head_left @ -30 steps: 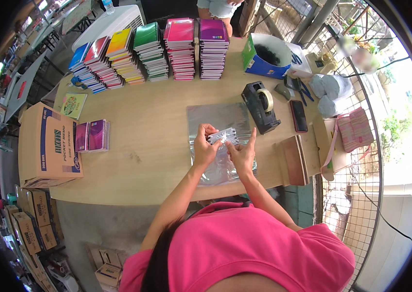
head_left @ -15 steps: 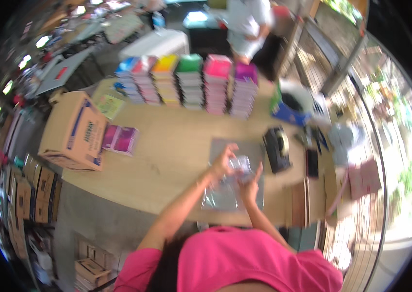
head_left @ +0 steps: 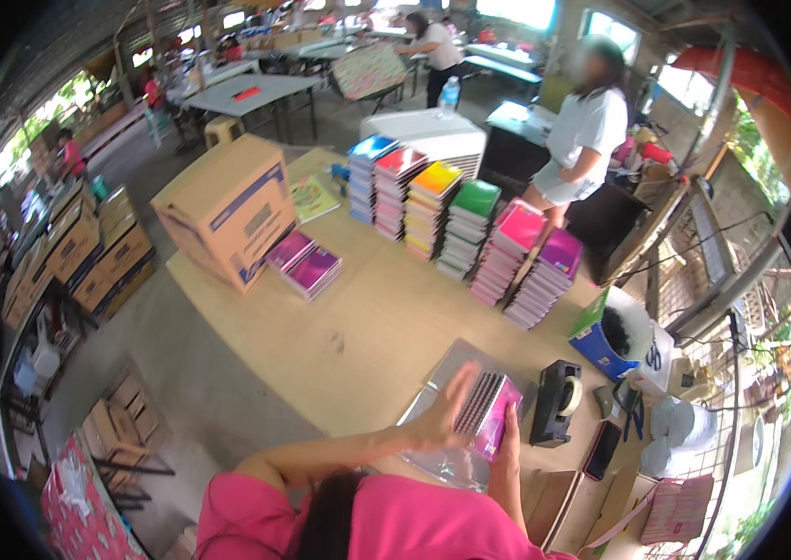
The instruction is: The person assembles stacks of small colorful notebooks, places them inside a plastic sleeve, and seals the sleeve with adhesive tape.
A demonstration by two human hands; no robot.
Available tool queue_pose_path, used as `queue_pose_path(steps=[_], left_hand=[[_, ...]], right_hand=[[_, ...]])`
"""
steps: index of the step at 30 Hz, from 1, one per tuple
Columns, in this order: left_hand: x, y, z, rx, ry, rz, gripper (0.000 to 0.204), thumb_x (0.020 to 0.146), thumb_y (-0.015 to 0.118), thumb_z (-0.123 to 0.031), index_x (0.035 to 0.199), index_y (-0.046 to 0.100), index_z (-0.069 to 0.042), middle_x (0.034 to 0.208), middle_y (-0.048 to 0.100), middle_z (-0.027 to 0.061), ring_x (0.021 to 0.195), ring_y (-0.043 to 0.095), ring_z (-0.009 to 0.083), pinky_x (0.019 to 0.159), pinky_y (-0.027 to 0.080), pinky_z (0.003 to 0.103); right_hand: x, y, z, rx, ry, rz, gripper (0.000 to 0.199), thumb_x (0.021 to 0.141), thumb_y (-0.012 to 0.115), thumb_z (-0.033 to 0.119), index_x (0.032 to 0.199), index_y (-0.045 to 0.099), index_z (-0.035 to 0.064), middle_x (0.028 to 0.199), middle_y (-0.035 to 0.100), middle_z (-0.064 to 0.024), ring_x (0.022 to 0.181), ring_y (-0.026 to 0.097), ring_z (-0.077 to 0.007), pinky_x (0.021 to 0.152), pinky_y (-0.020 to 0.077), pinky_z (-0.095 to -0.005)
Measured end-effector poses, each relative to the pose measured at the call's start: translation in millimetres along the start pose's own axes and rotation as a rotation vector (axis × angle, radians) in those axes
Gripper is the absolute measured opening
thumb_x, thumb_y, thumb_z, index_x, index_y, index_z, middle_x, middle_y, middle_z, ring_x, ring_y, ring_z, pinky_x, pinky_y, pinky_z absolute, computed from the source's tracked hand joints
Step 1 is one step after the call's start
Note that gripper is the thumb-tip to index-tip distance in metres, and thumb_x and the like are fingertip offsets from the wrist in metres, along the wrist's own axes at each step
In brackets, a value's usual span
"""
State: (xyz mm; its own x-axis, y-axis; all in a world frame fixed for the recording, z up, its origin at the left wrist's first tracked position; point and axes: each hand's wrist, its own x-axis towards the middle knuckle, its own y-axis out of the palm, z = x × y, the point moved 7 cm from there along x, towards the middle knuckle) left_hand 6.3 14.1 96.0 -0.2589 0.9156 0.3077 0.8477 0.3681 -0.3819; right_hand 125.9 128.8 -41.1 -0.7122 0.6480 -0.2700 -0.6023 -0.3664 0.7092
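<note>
A small stack of purple spiral notebooks (head_left: 491,411) is held up over the near right part of the table, its dark coils facing left. My right hand (head_left: 507,441) grips the stack along its right side. Beside the coils is my left hand (head_left: 447,415), its fingers stretched out and slightly smeared by motion; whether it touches the coils is hard to see. Beneath both hands lies clear plastic (head_left: 423,401) on a grey sheet. Just right of them stands a black tape dispenser (head_left: 557,406) with a roll of tape.
Stacks of coloured notebooks (head_left: 476,201) line the far edge. A cardboard box (head_left: 227,210) stands at the left, with purple notebooks (head_left: 307,266) beside it. At the right are a blue-green box (head_left: 605,331), a phone (head_left: 602,450) and pliers (head_left: 633,411). A person (head_left: 585,126) stands beyond the table.
The view has swung, so the table sits differently in it. Earlier both hands were around something shiny and pale over the plastic; now the purple notebooks show in my right hand.
</note>
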Motion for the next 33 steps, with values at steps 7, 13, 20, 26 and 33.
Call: queue_pose_path(steps=[7,13,20,26,33], left_hand=[[-28,-39,100,-0.636,-0.511,-0.313,0.078,0.088,0.075,-0.037,0.142,0.036,0.004,0.131,0.054,0.0166,0.121,0.053,0.0221,0.103,0.044,0.033],[-21,-150,155,-0.553,-0.618,-0.211,0.079,0.09,0.064,-0.057,0.135,0.044,0.004,0.12,0.058,0.0121,0.114,0.055,0.0198,0.1,0.044,0.033],[-116,-352,271,-0.078,-0.549,-0.866,0.073,0.091,0.066,-0.046,0.141,0.04,0.0,0.124,0.051,0.0184,0.117,0.049,0.025,0.1,0.04,0.042],[-141,-475,281,0.419,-0.307,-0.675,0.073,0.088,0.072,-0.029,0.145,0.035,-0.002,0.13,0.048,0.0187,0.12,0.047,0.028,0.104,0.038,0.041],[-162,-570,312,0.257,-0.311,-0.901,0.076,0.089,0.072,-0.036,0.143,0.036,0.002,0.139,0.04,0.0206,0.132,0.039,0.0331,0.113,0.029,0.046]], right_hand=[[5,90,-44,-0.247,0.073,0.124,0.071,0.102,0.049,0.048,0.156,0.018,0.0139,0.148,0.041,-0.0101,0.131,0.045,-0.0218,0.106,0.0423,-0.0374],[84,156,-111,-0.371,0.045,0.059,0.054,0.101,0.055,0.031,0.144,0.041,0.0025,0.13,0.057,-0.0096,0.116,0.055,-0.0174,0.097,0.0462,-0.0313],[211,290,-221,-0.363,-0.03,0.001,0.062,0.099,0.058,0.028,0.149,0.036,-0.0018,0.138,0.053,-0.0144,0.125,0.049,-0.0203,0.106,0.0378,-0.0323],[266,304,-250,-0.492,-0.175,-0.178,0.046,0.098,0.059,0.027,0.135,0.052,-0.0007,0.117,0.063,-0.0081,0.098,0.061,-0.014,0.082,0.0517,-0.0297],[248,260,-259,-0.323,-0.173,-0.292,0.038,0.101,0.054,0.027,0.131,0.055,0.0042,0.109,0.064,-0.0049,0.096,0.063,-0.015,0.082,0.0535,-0.0314]])
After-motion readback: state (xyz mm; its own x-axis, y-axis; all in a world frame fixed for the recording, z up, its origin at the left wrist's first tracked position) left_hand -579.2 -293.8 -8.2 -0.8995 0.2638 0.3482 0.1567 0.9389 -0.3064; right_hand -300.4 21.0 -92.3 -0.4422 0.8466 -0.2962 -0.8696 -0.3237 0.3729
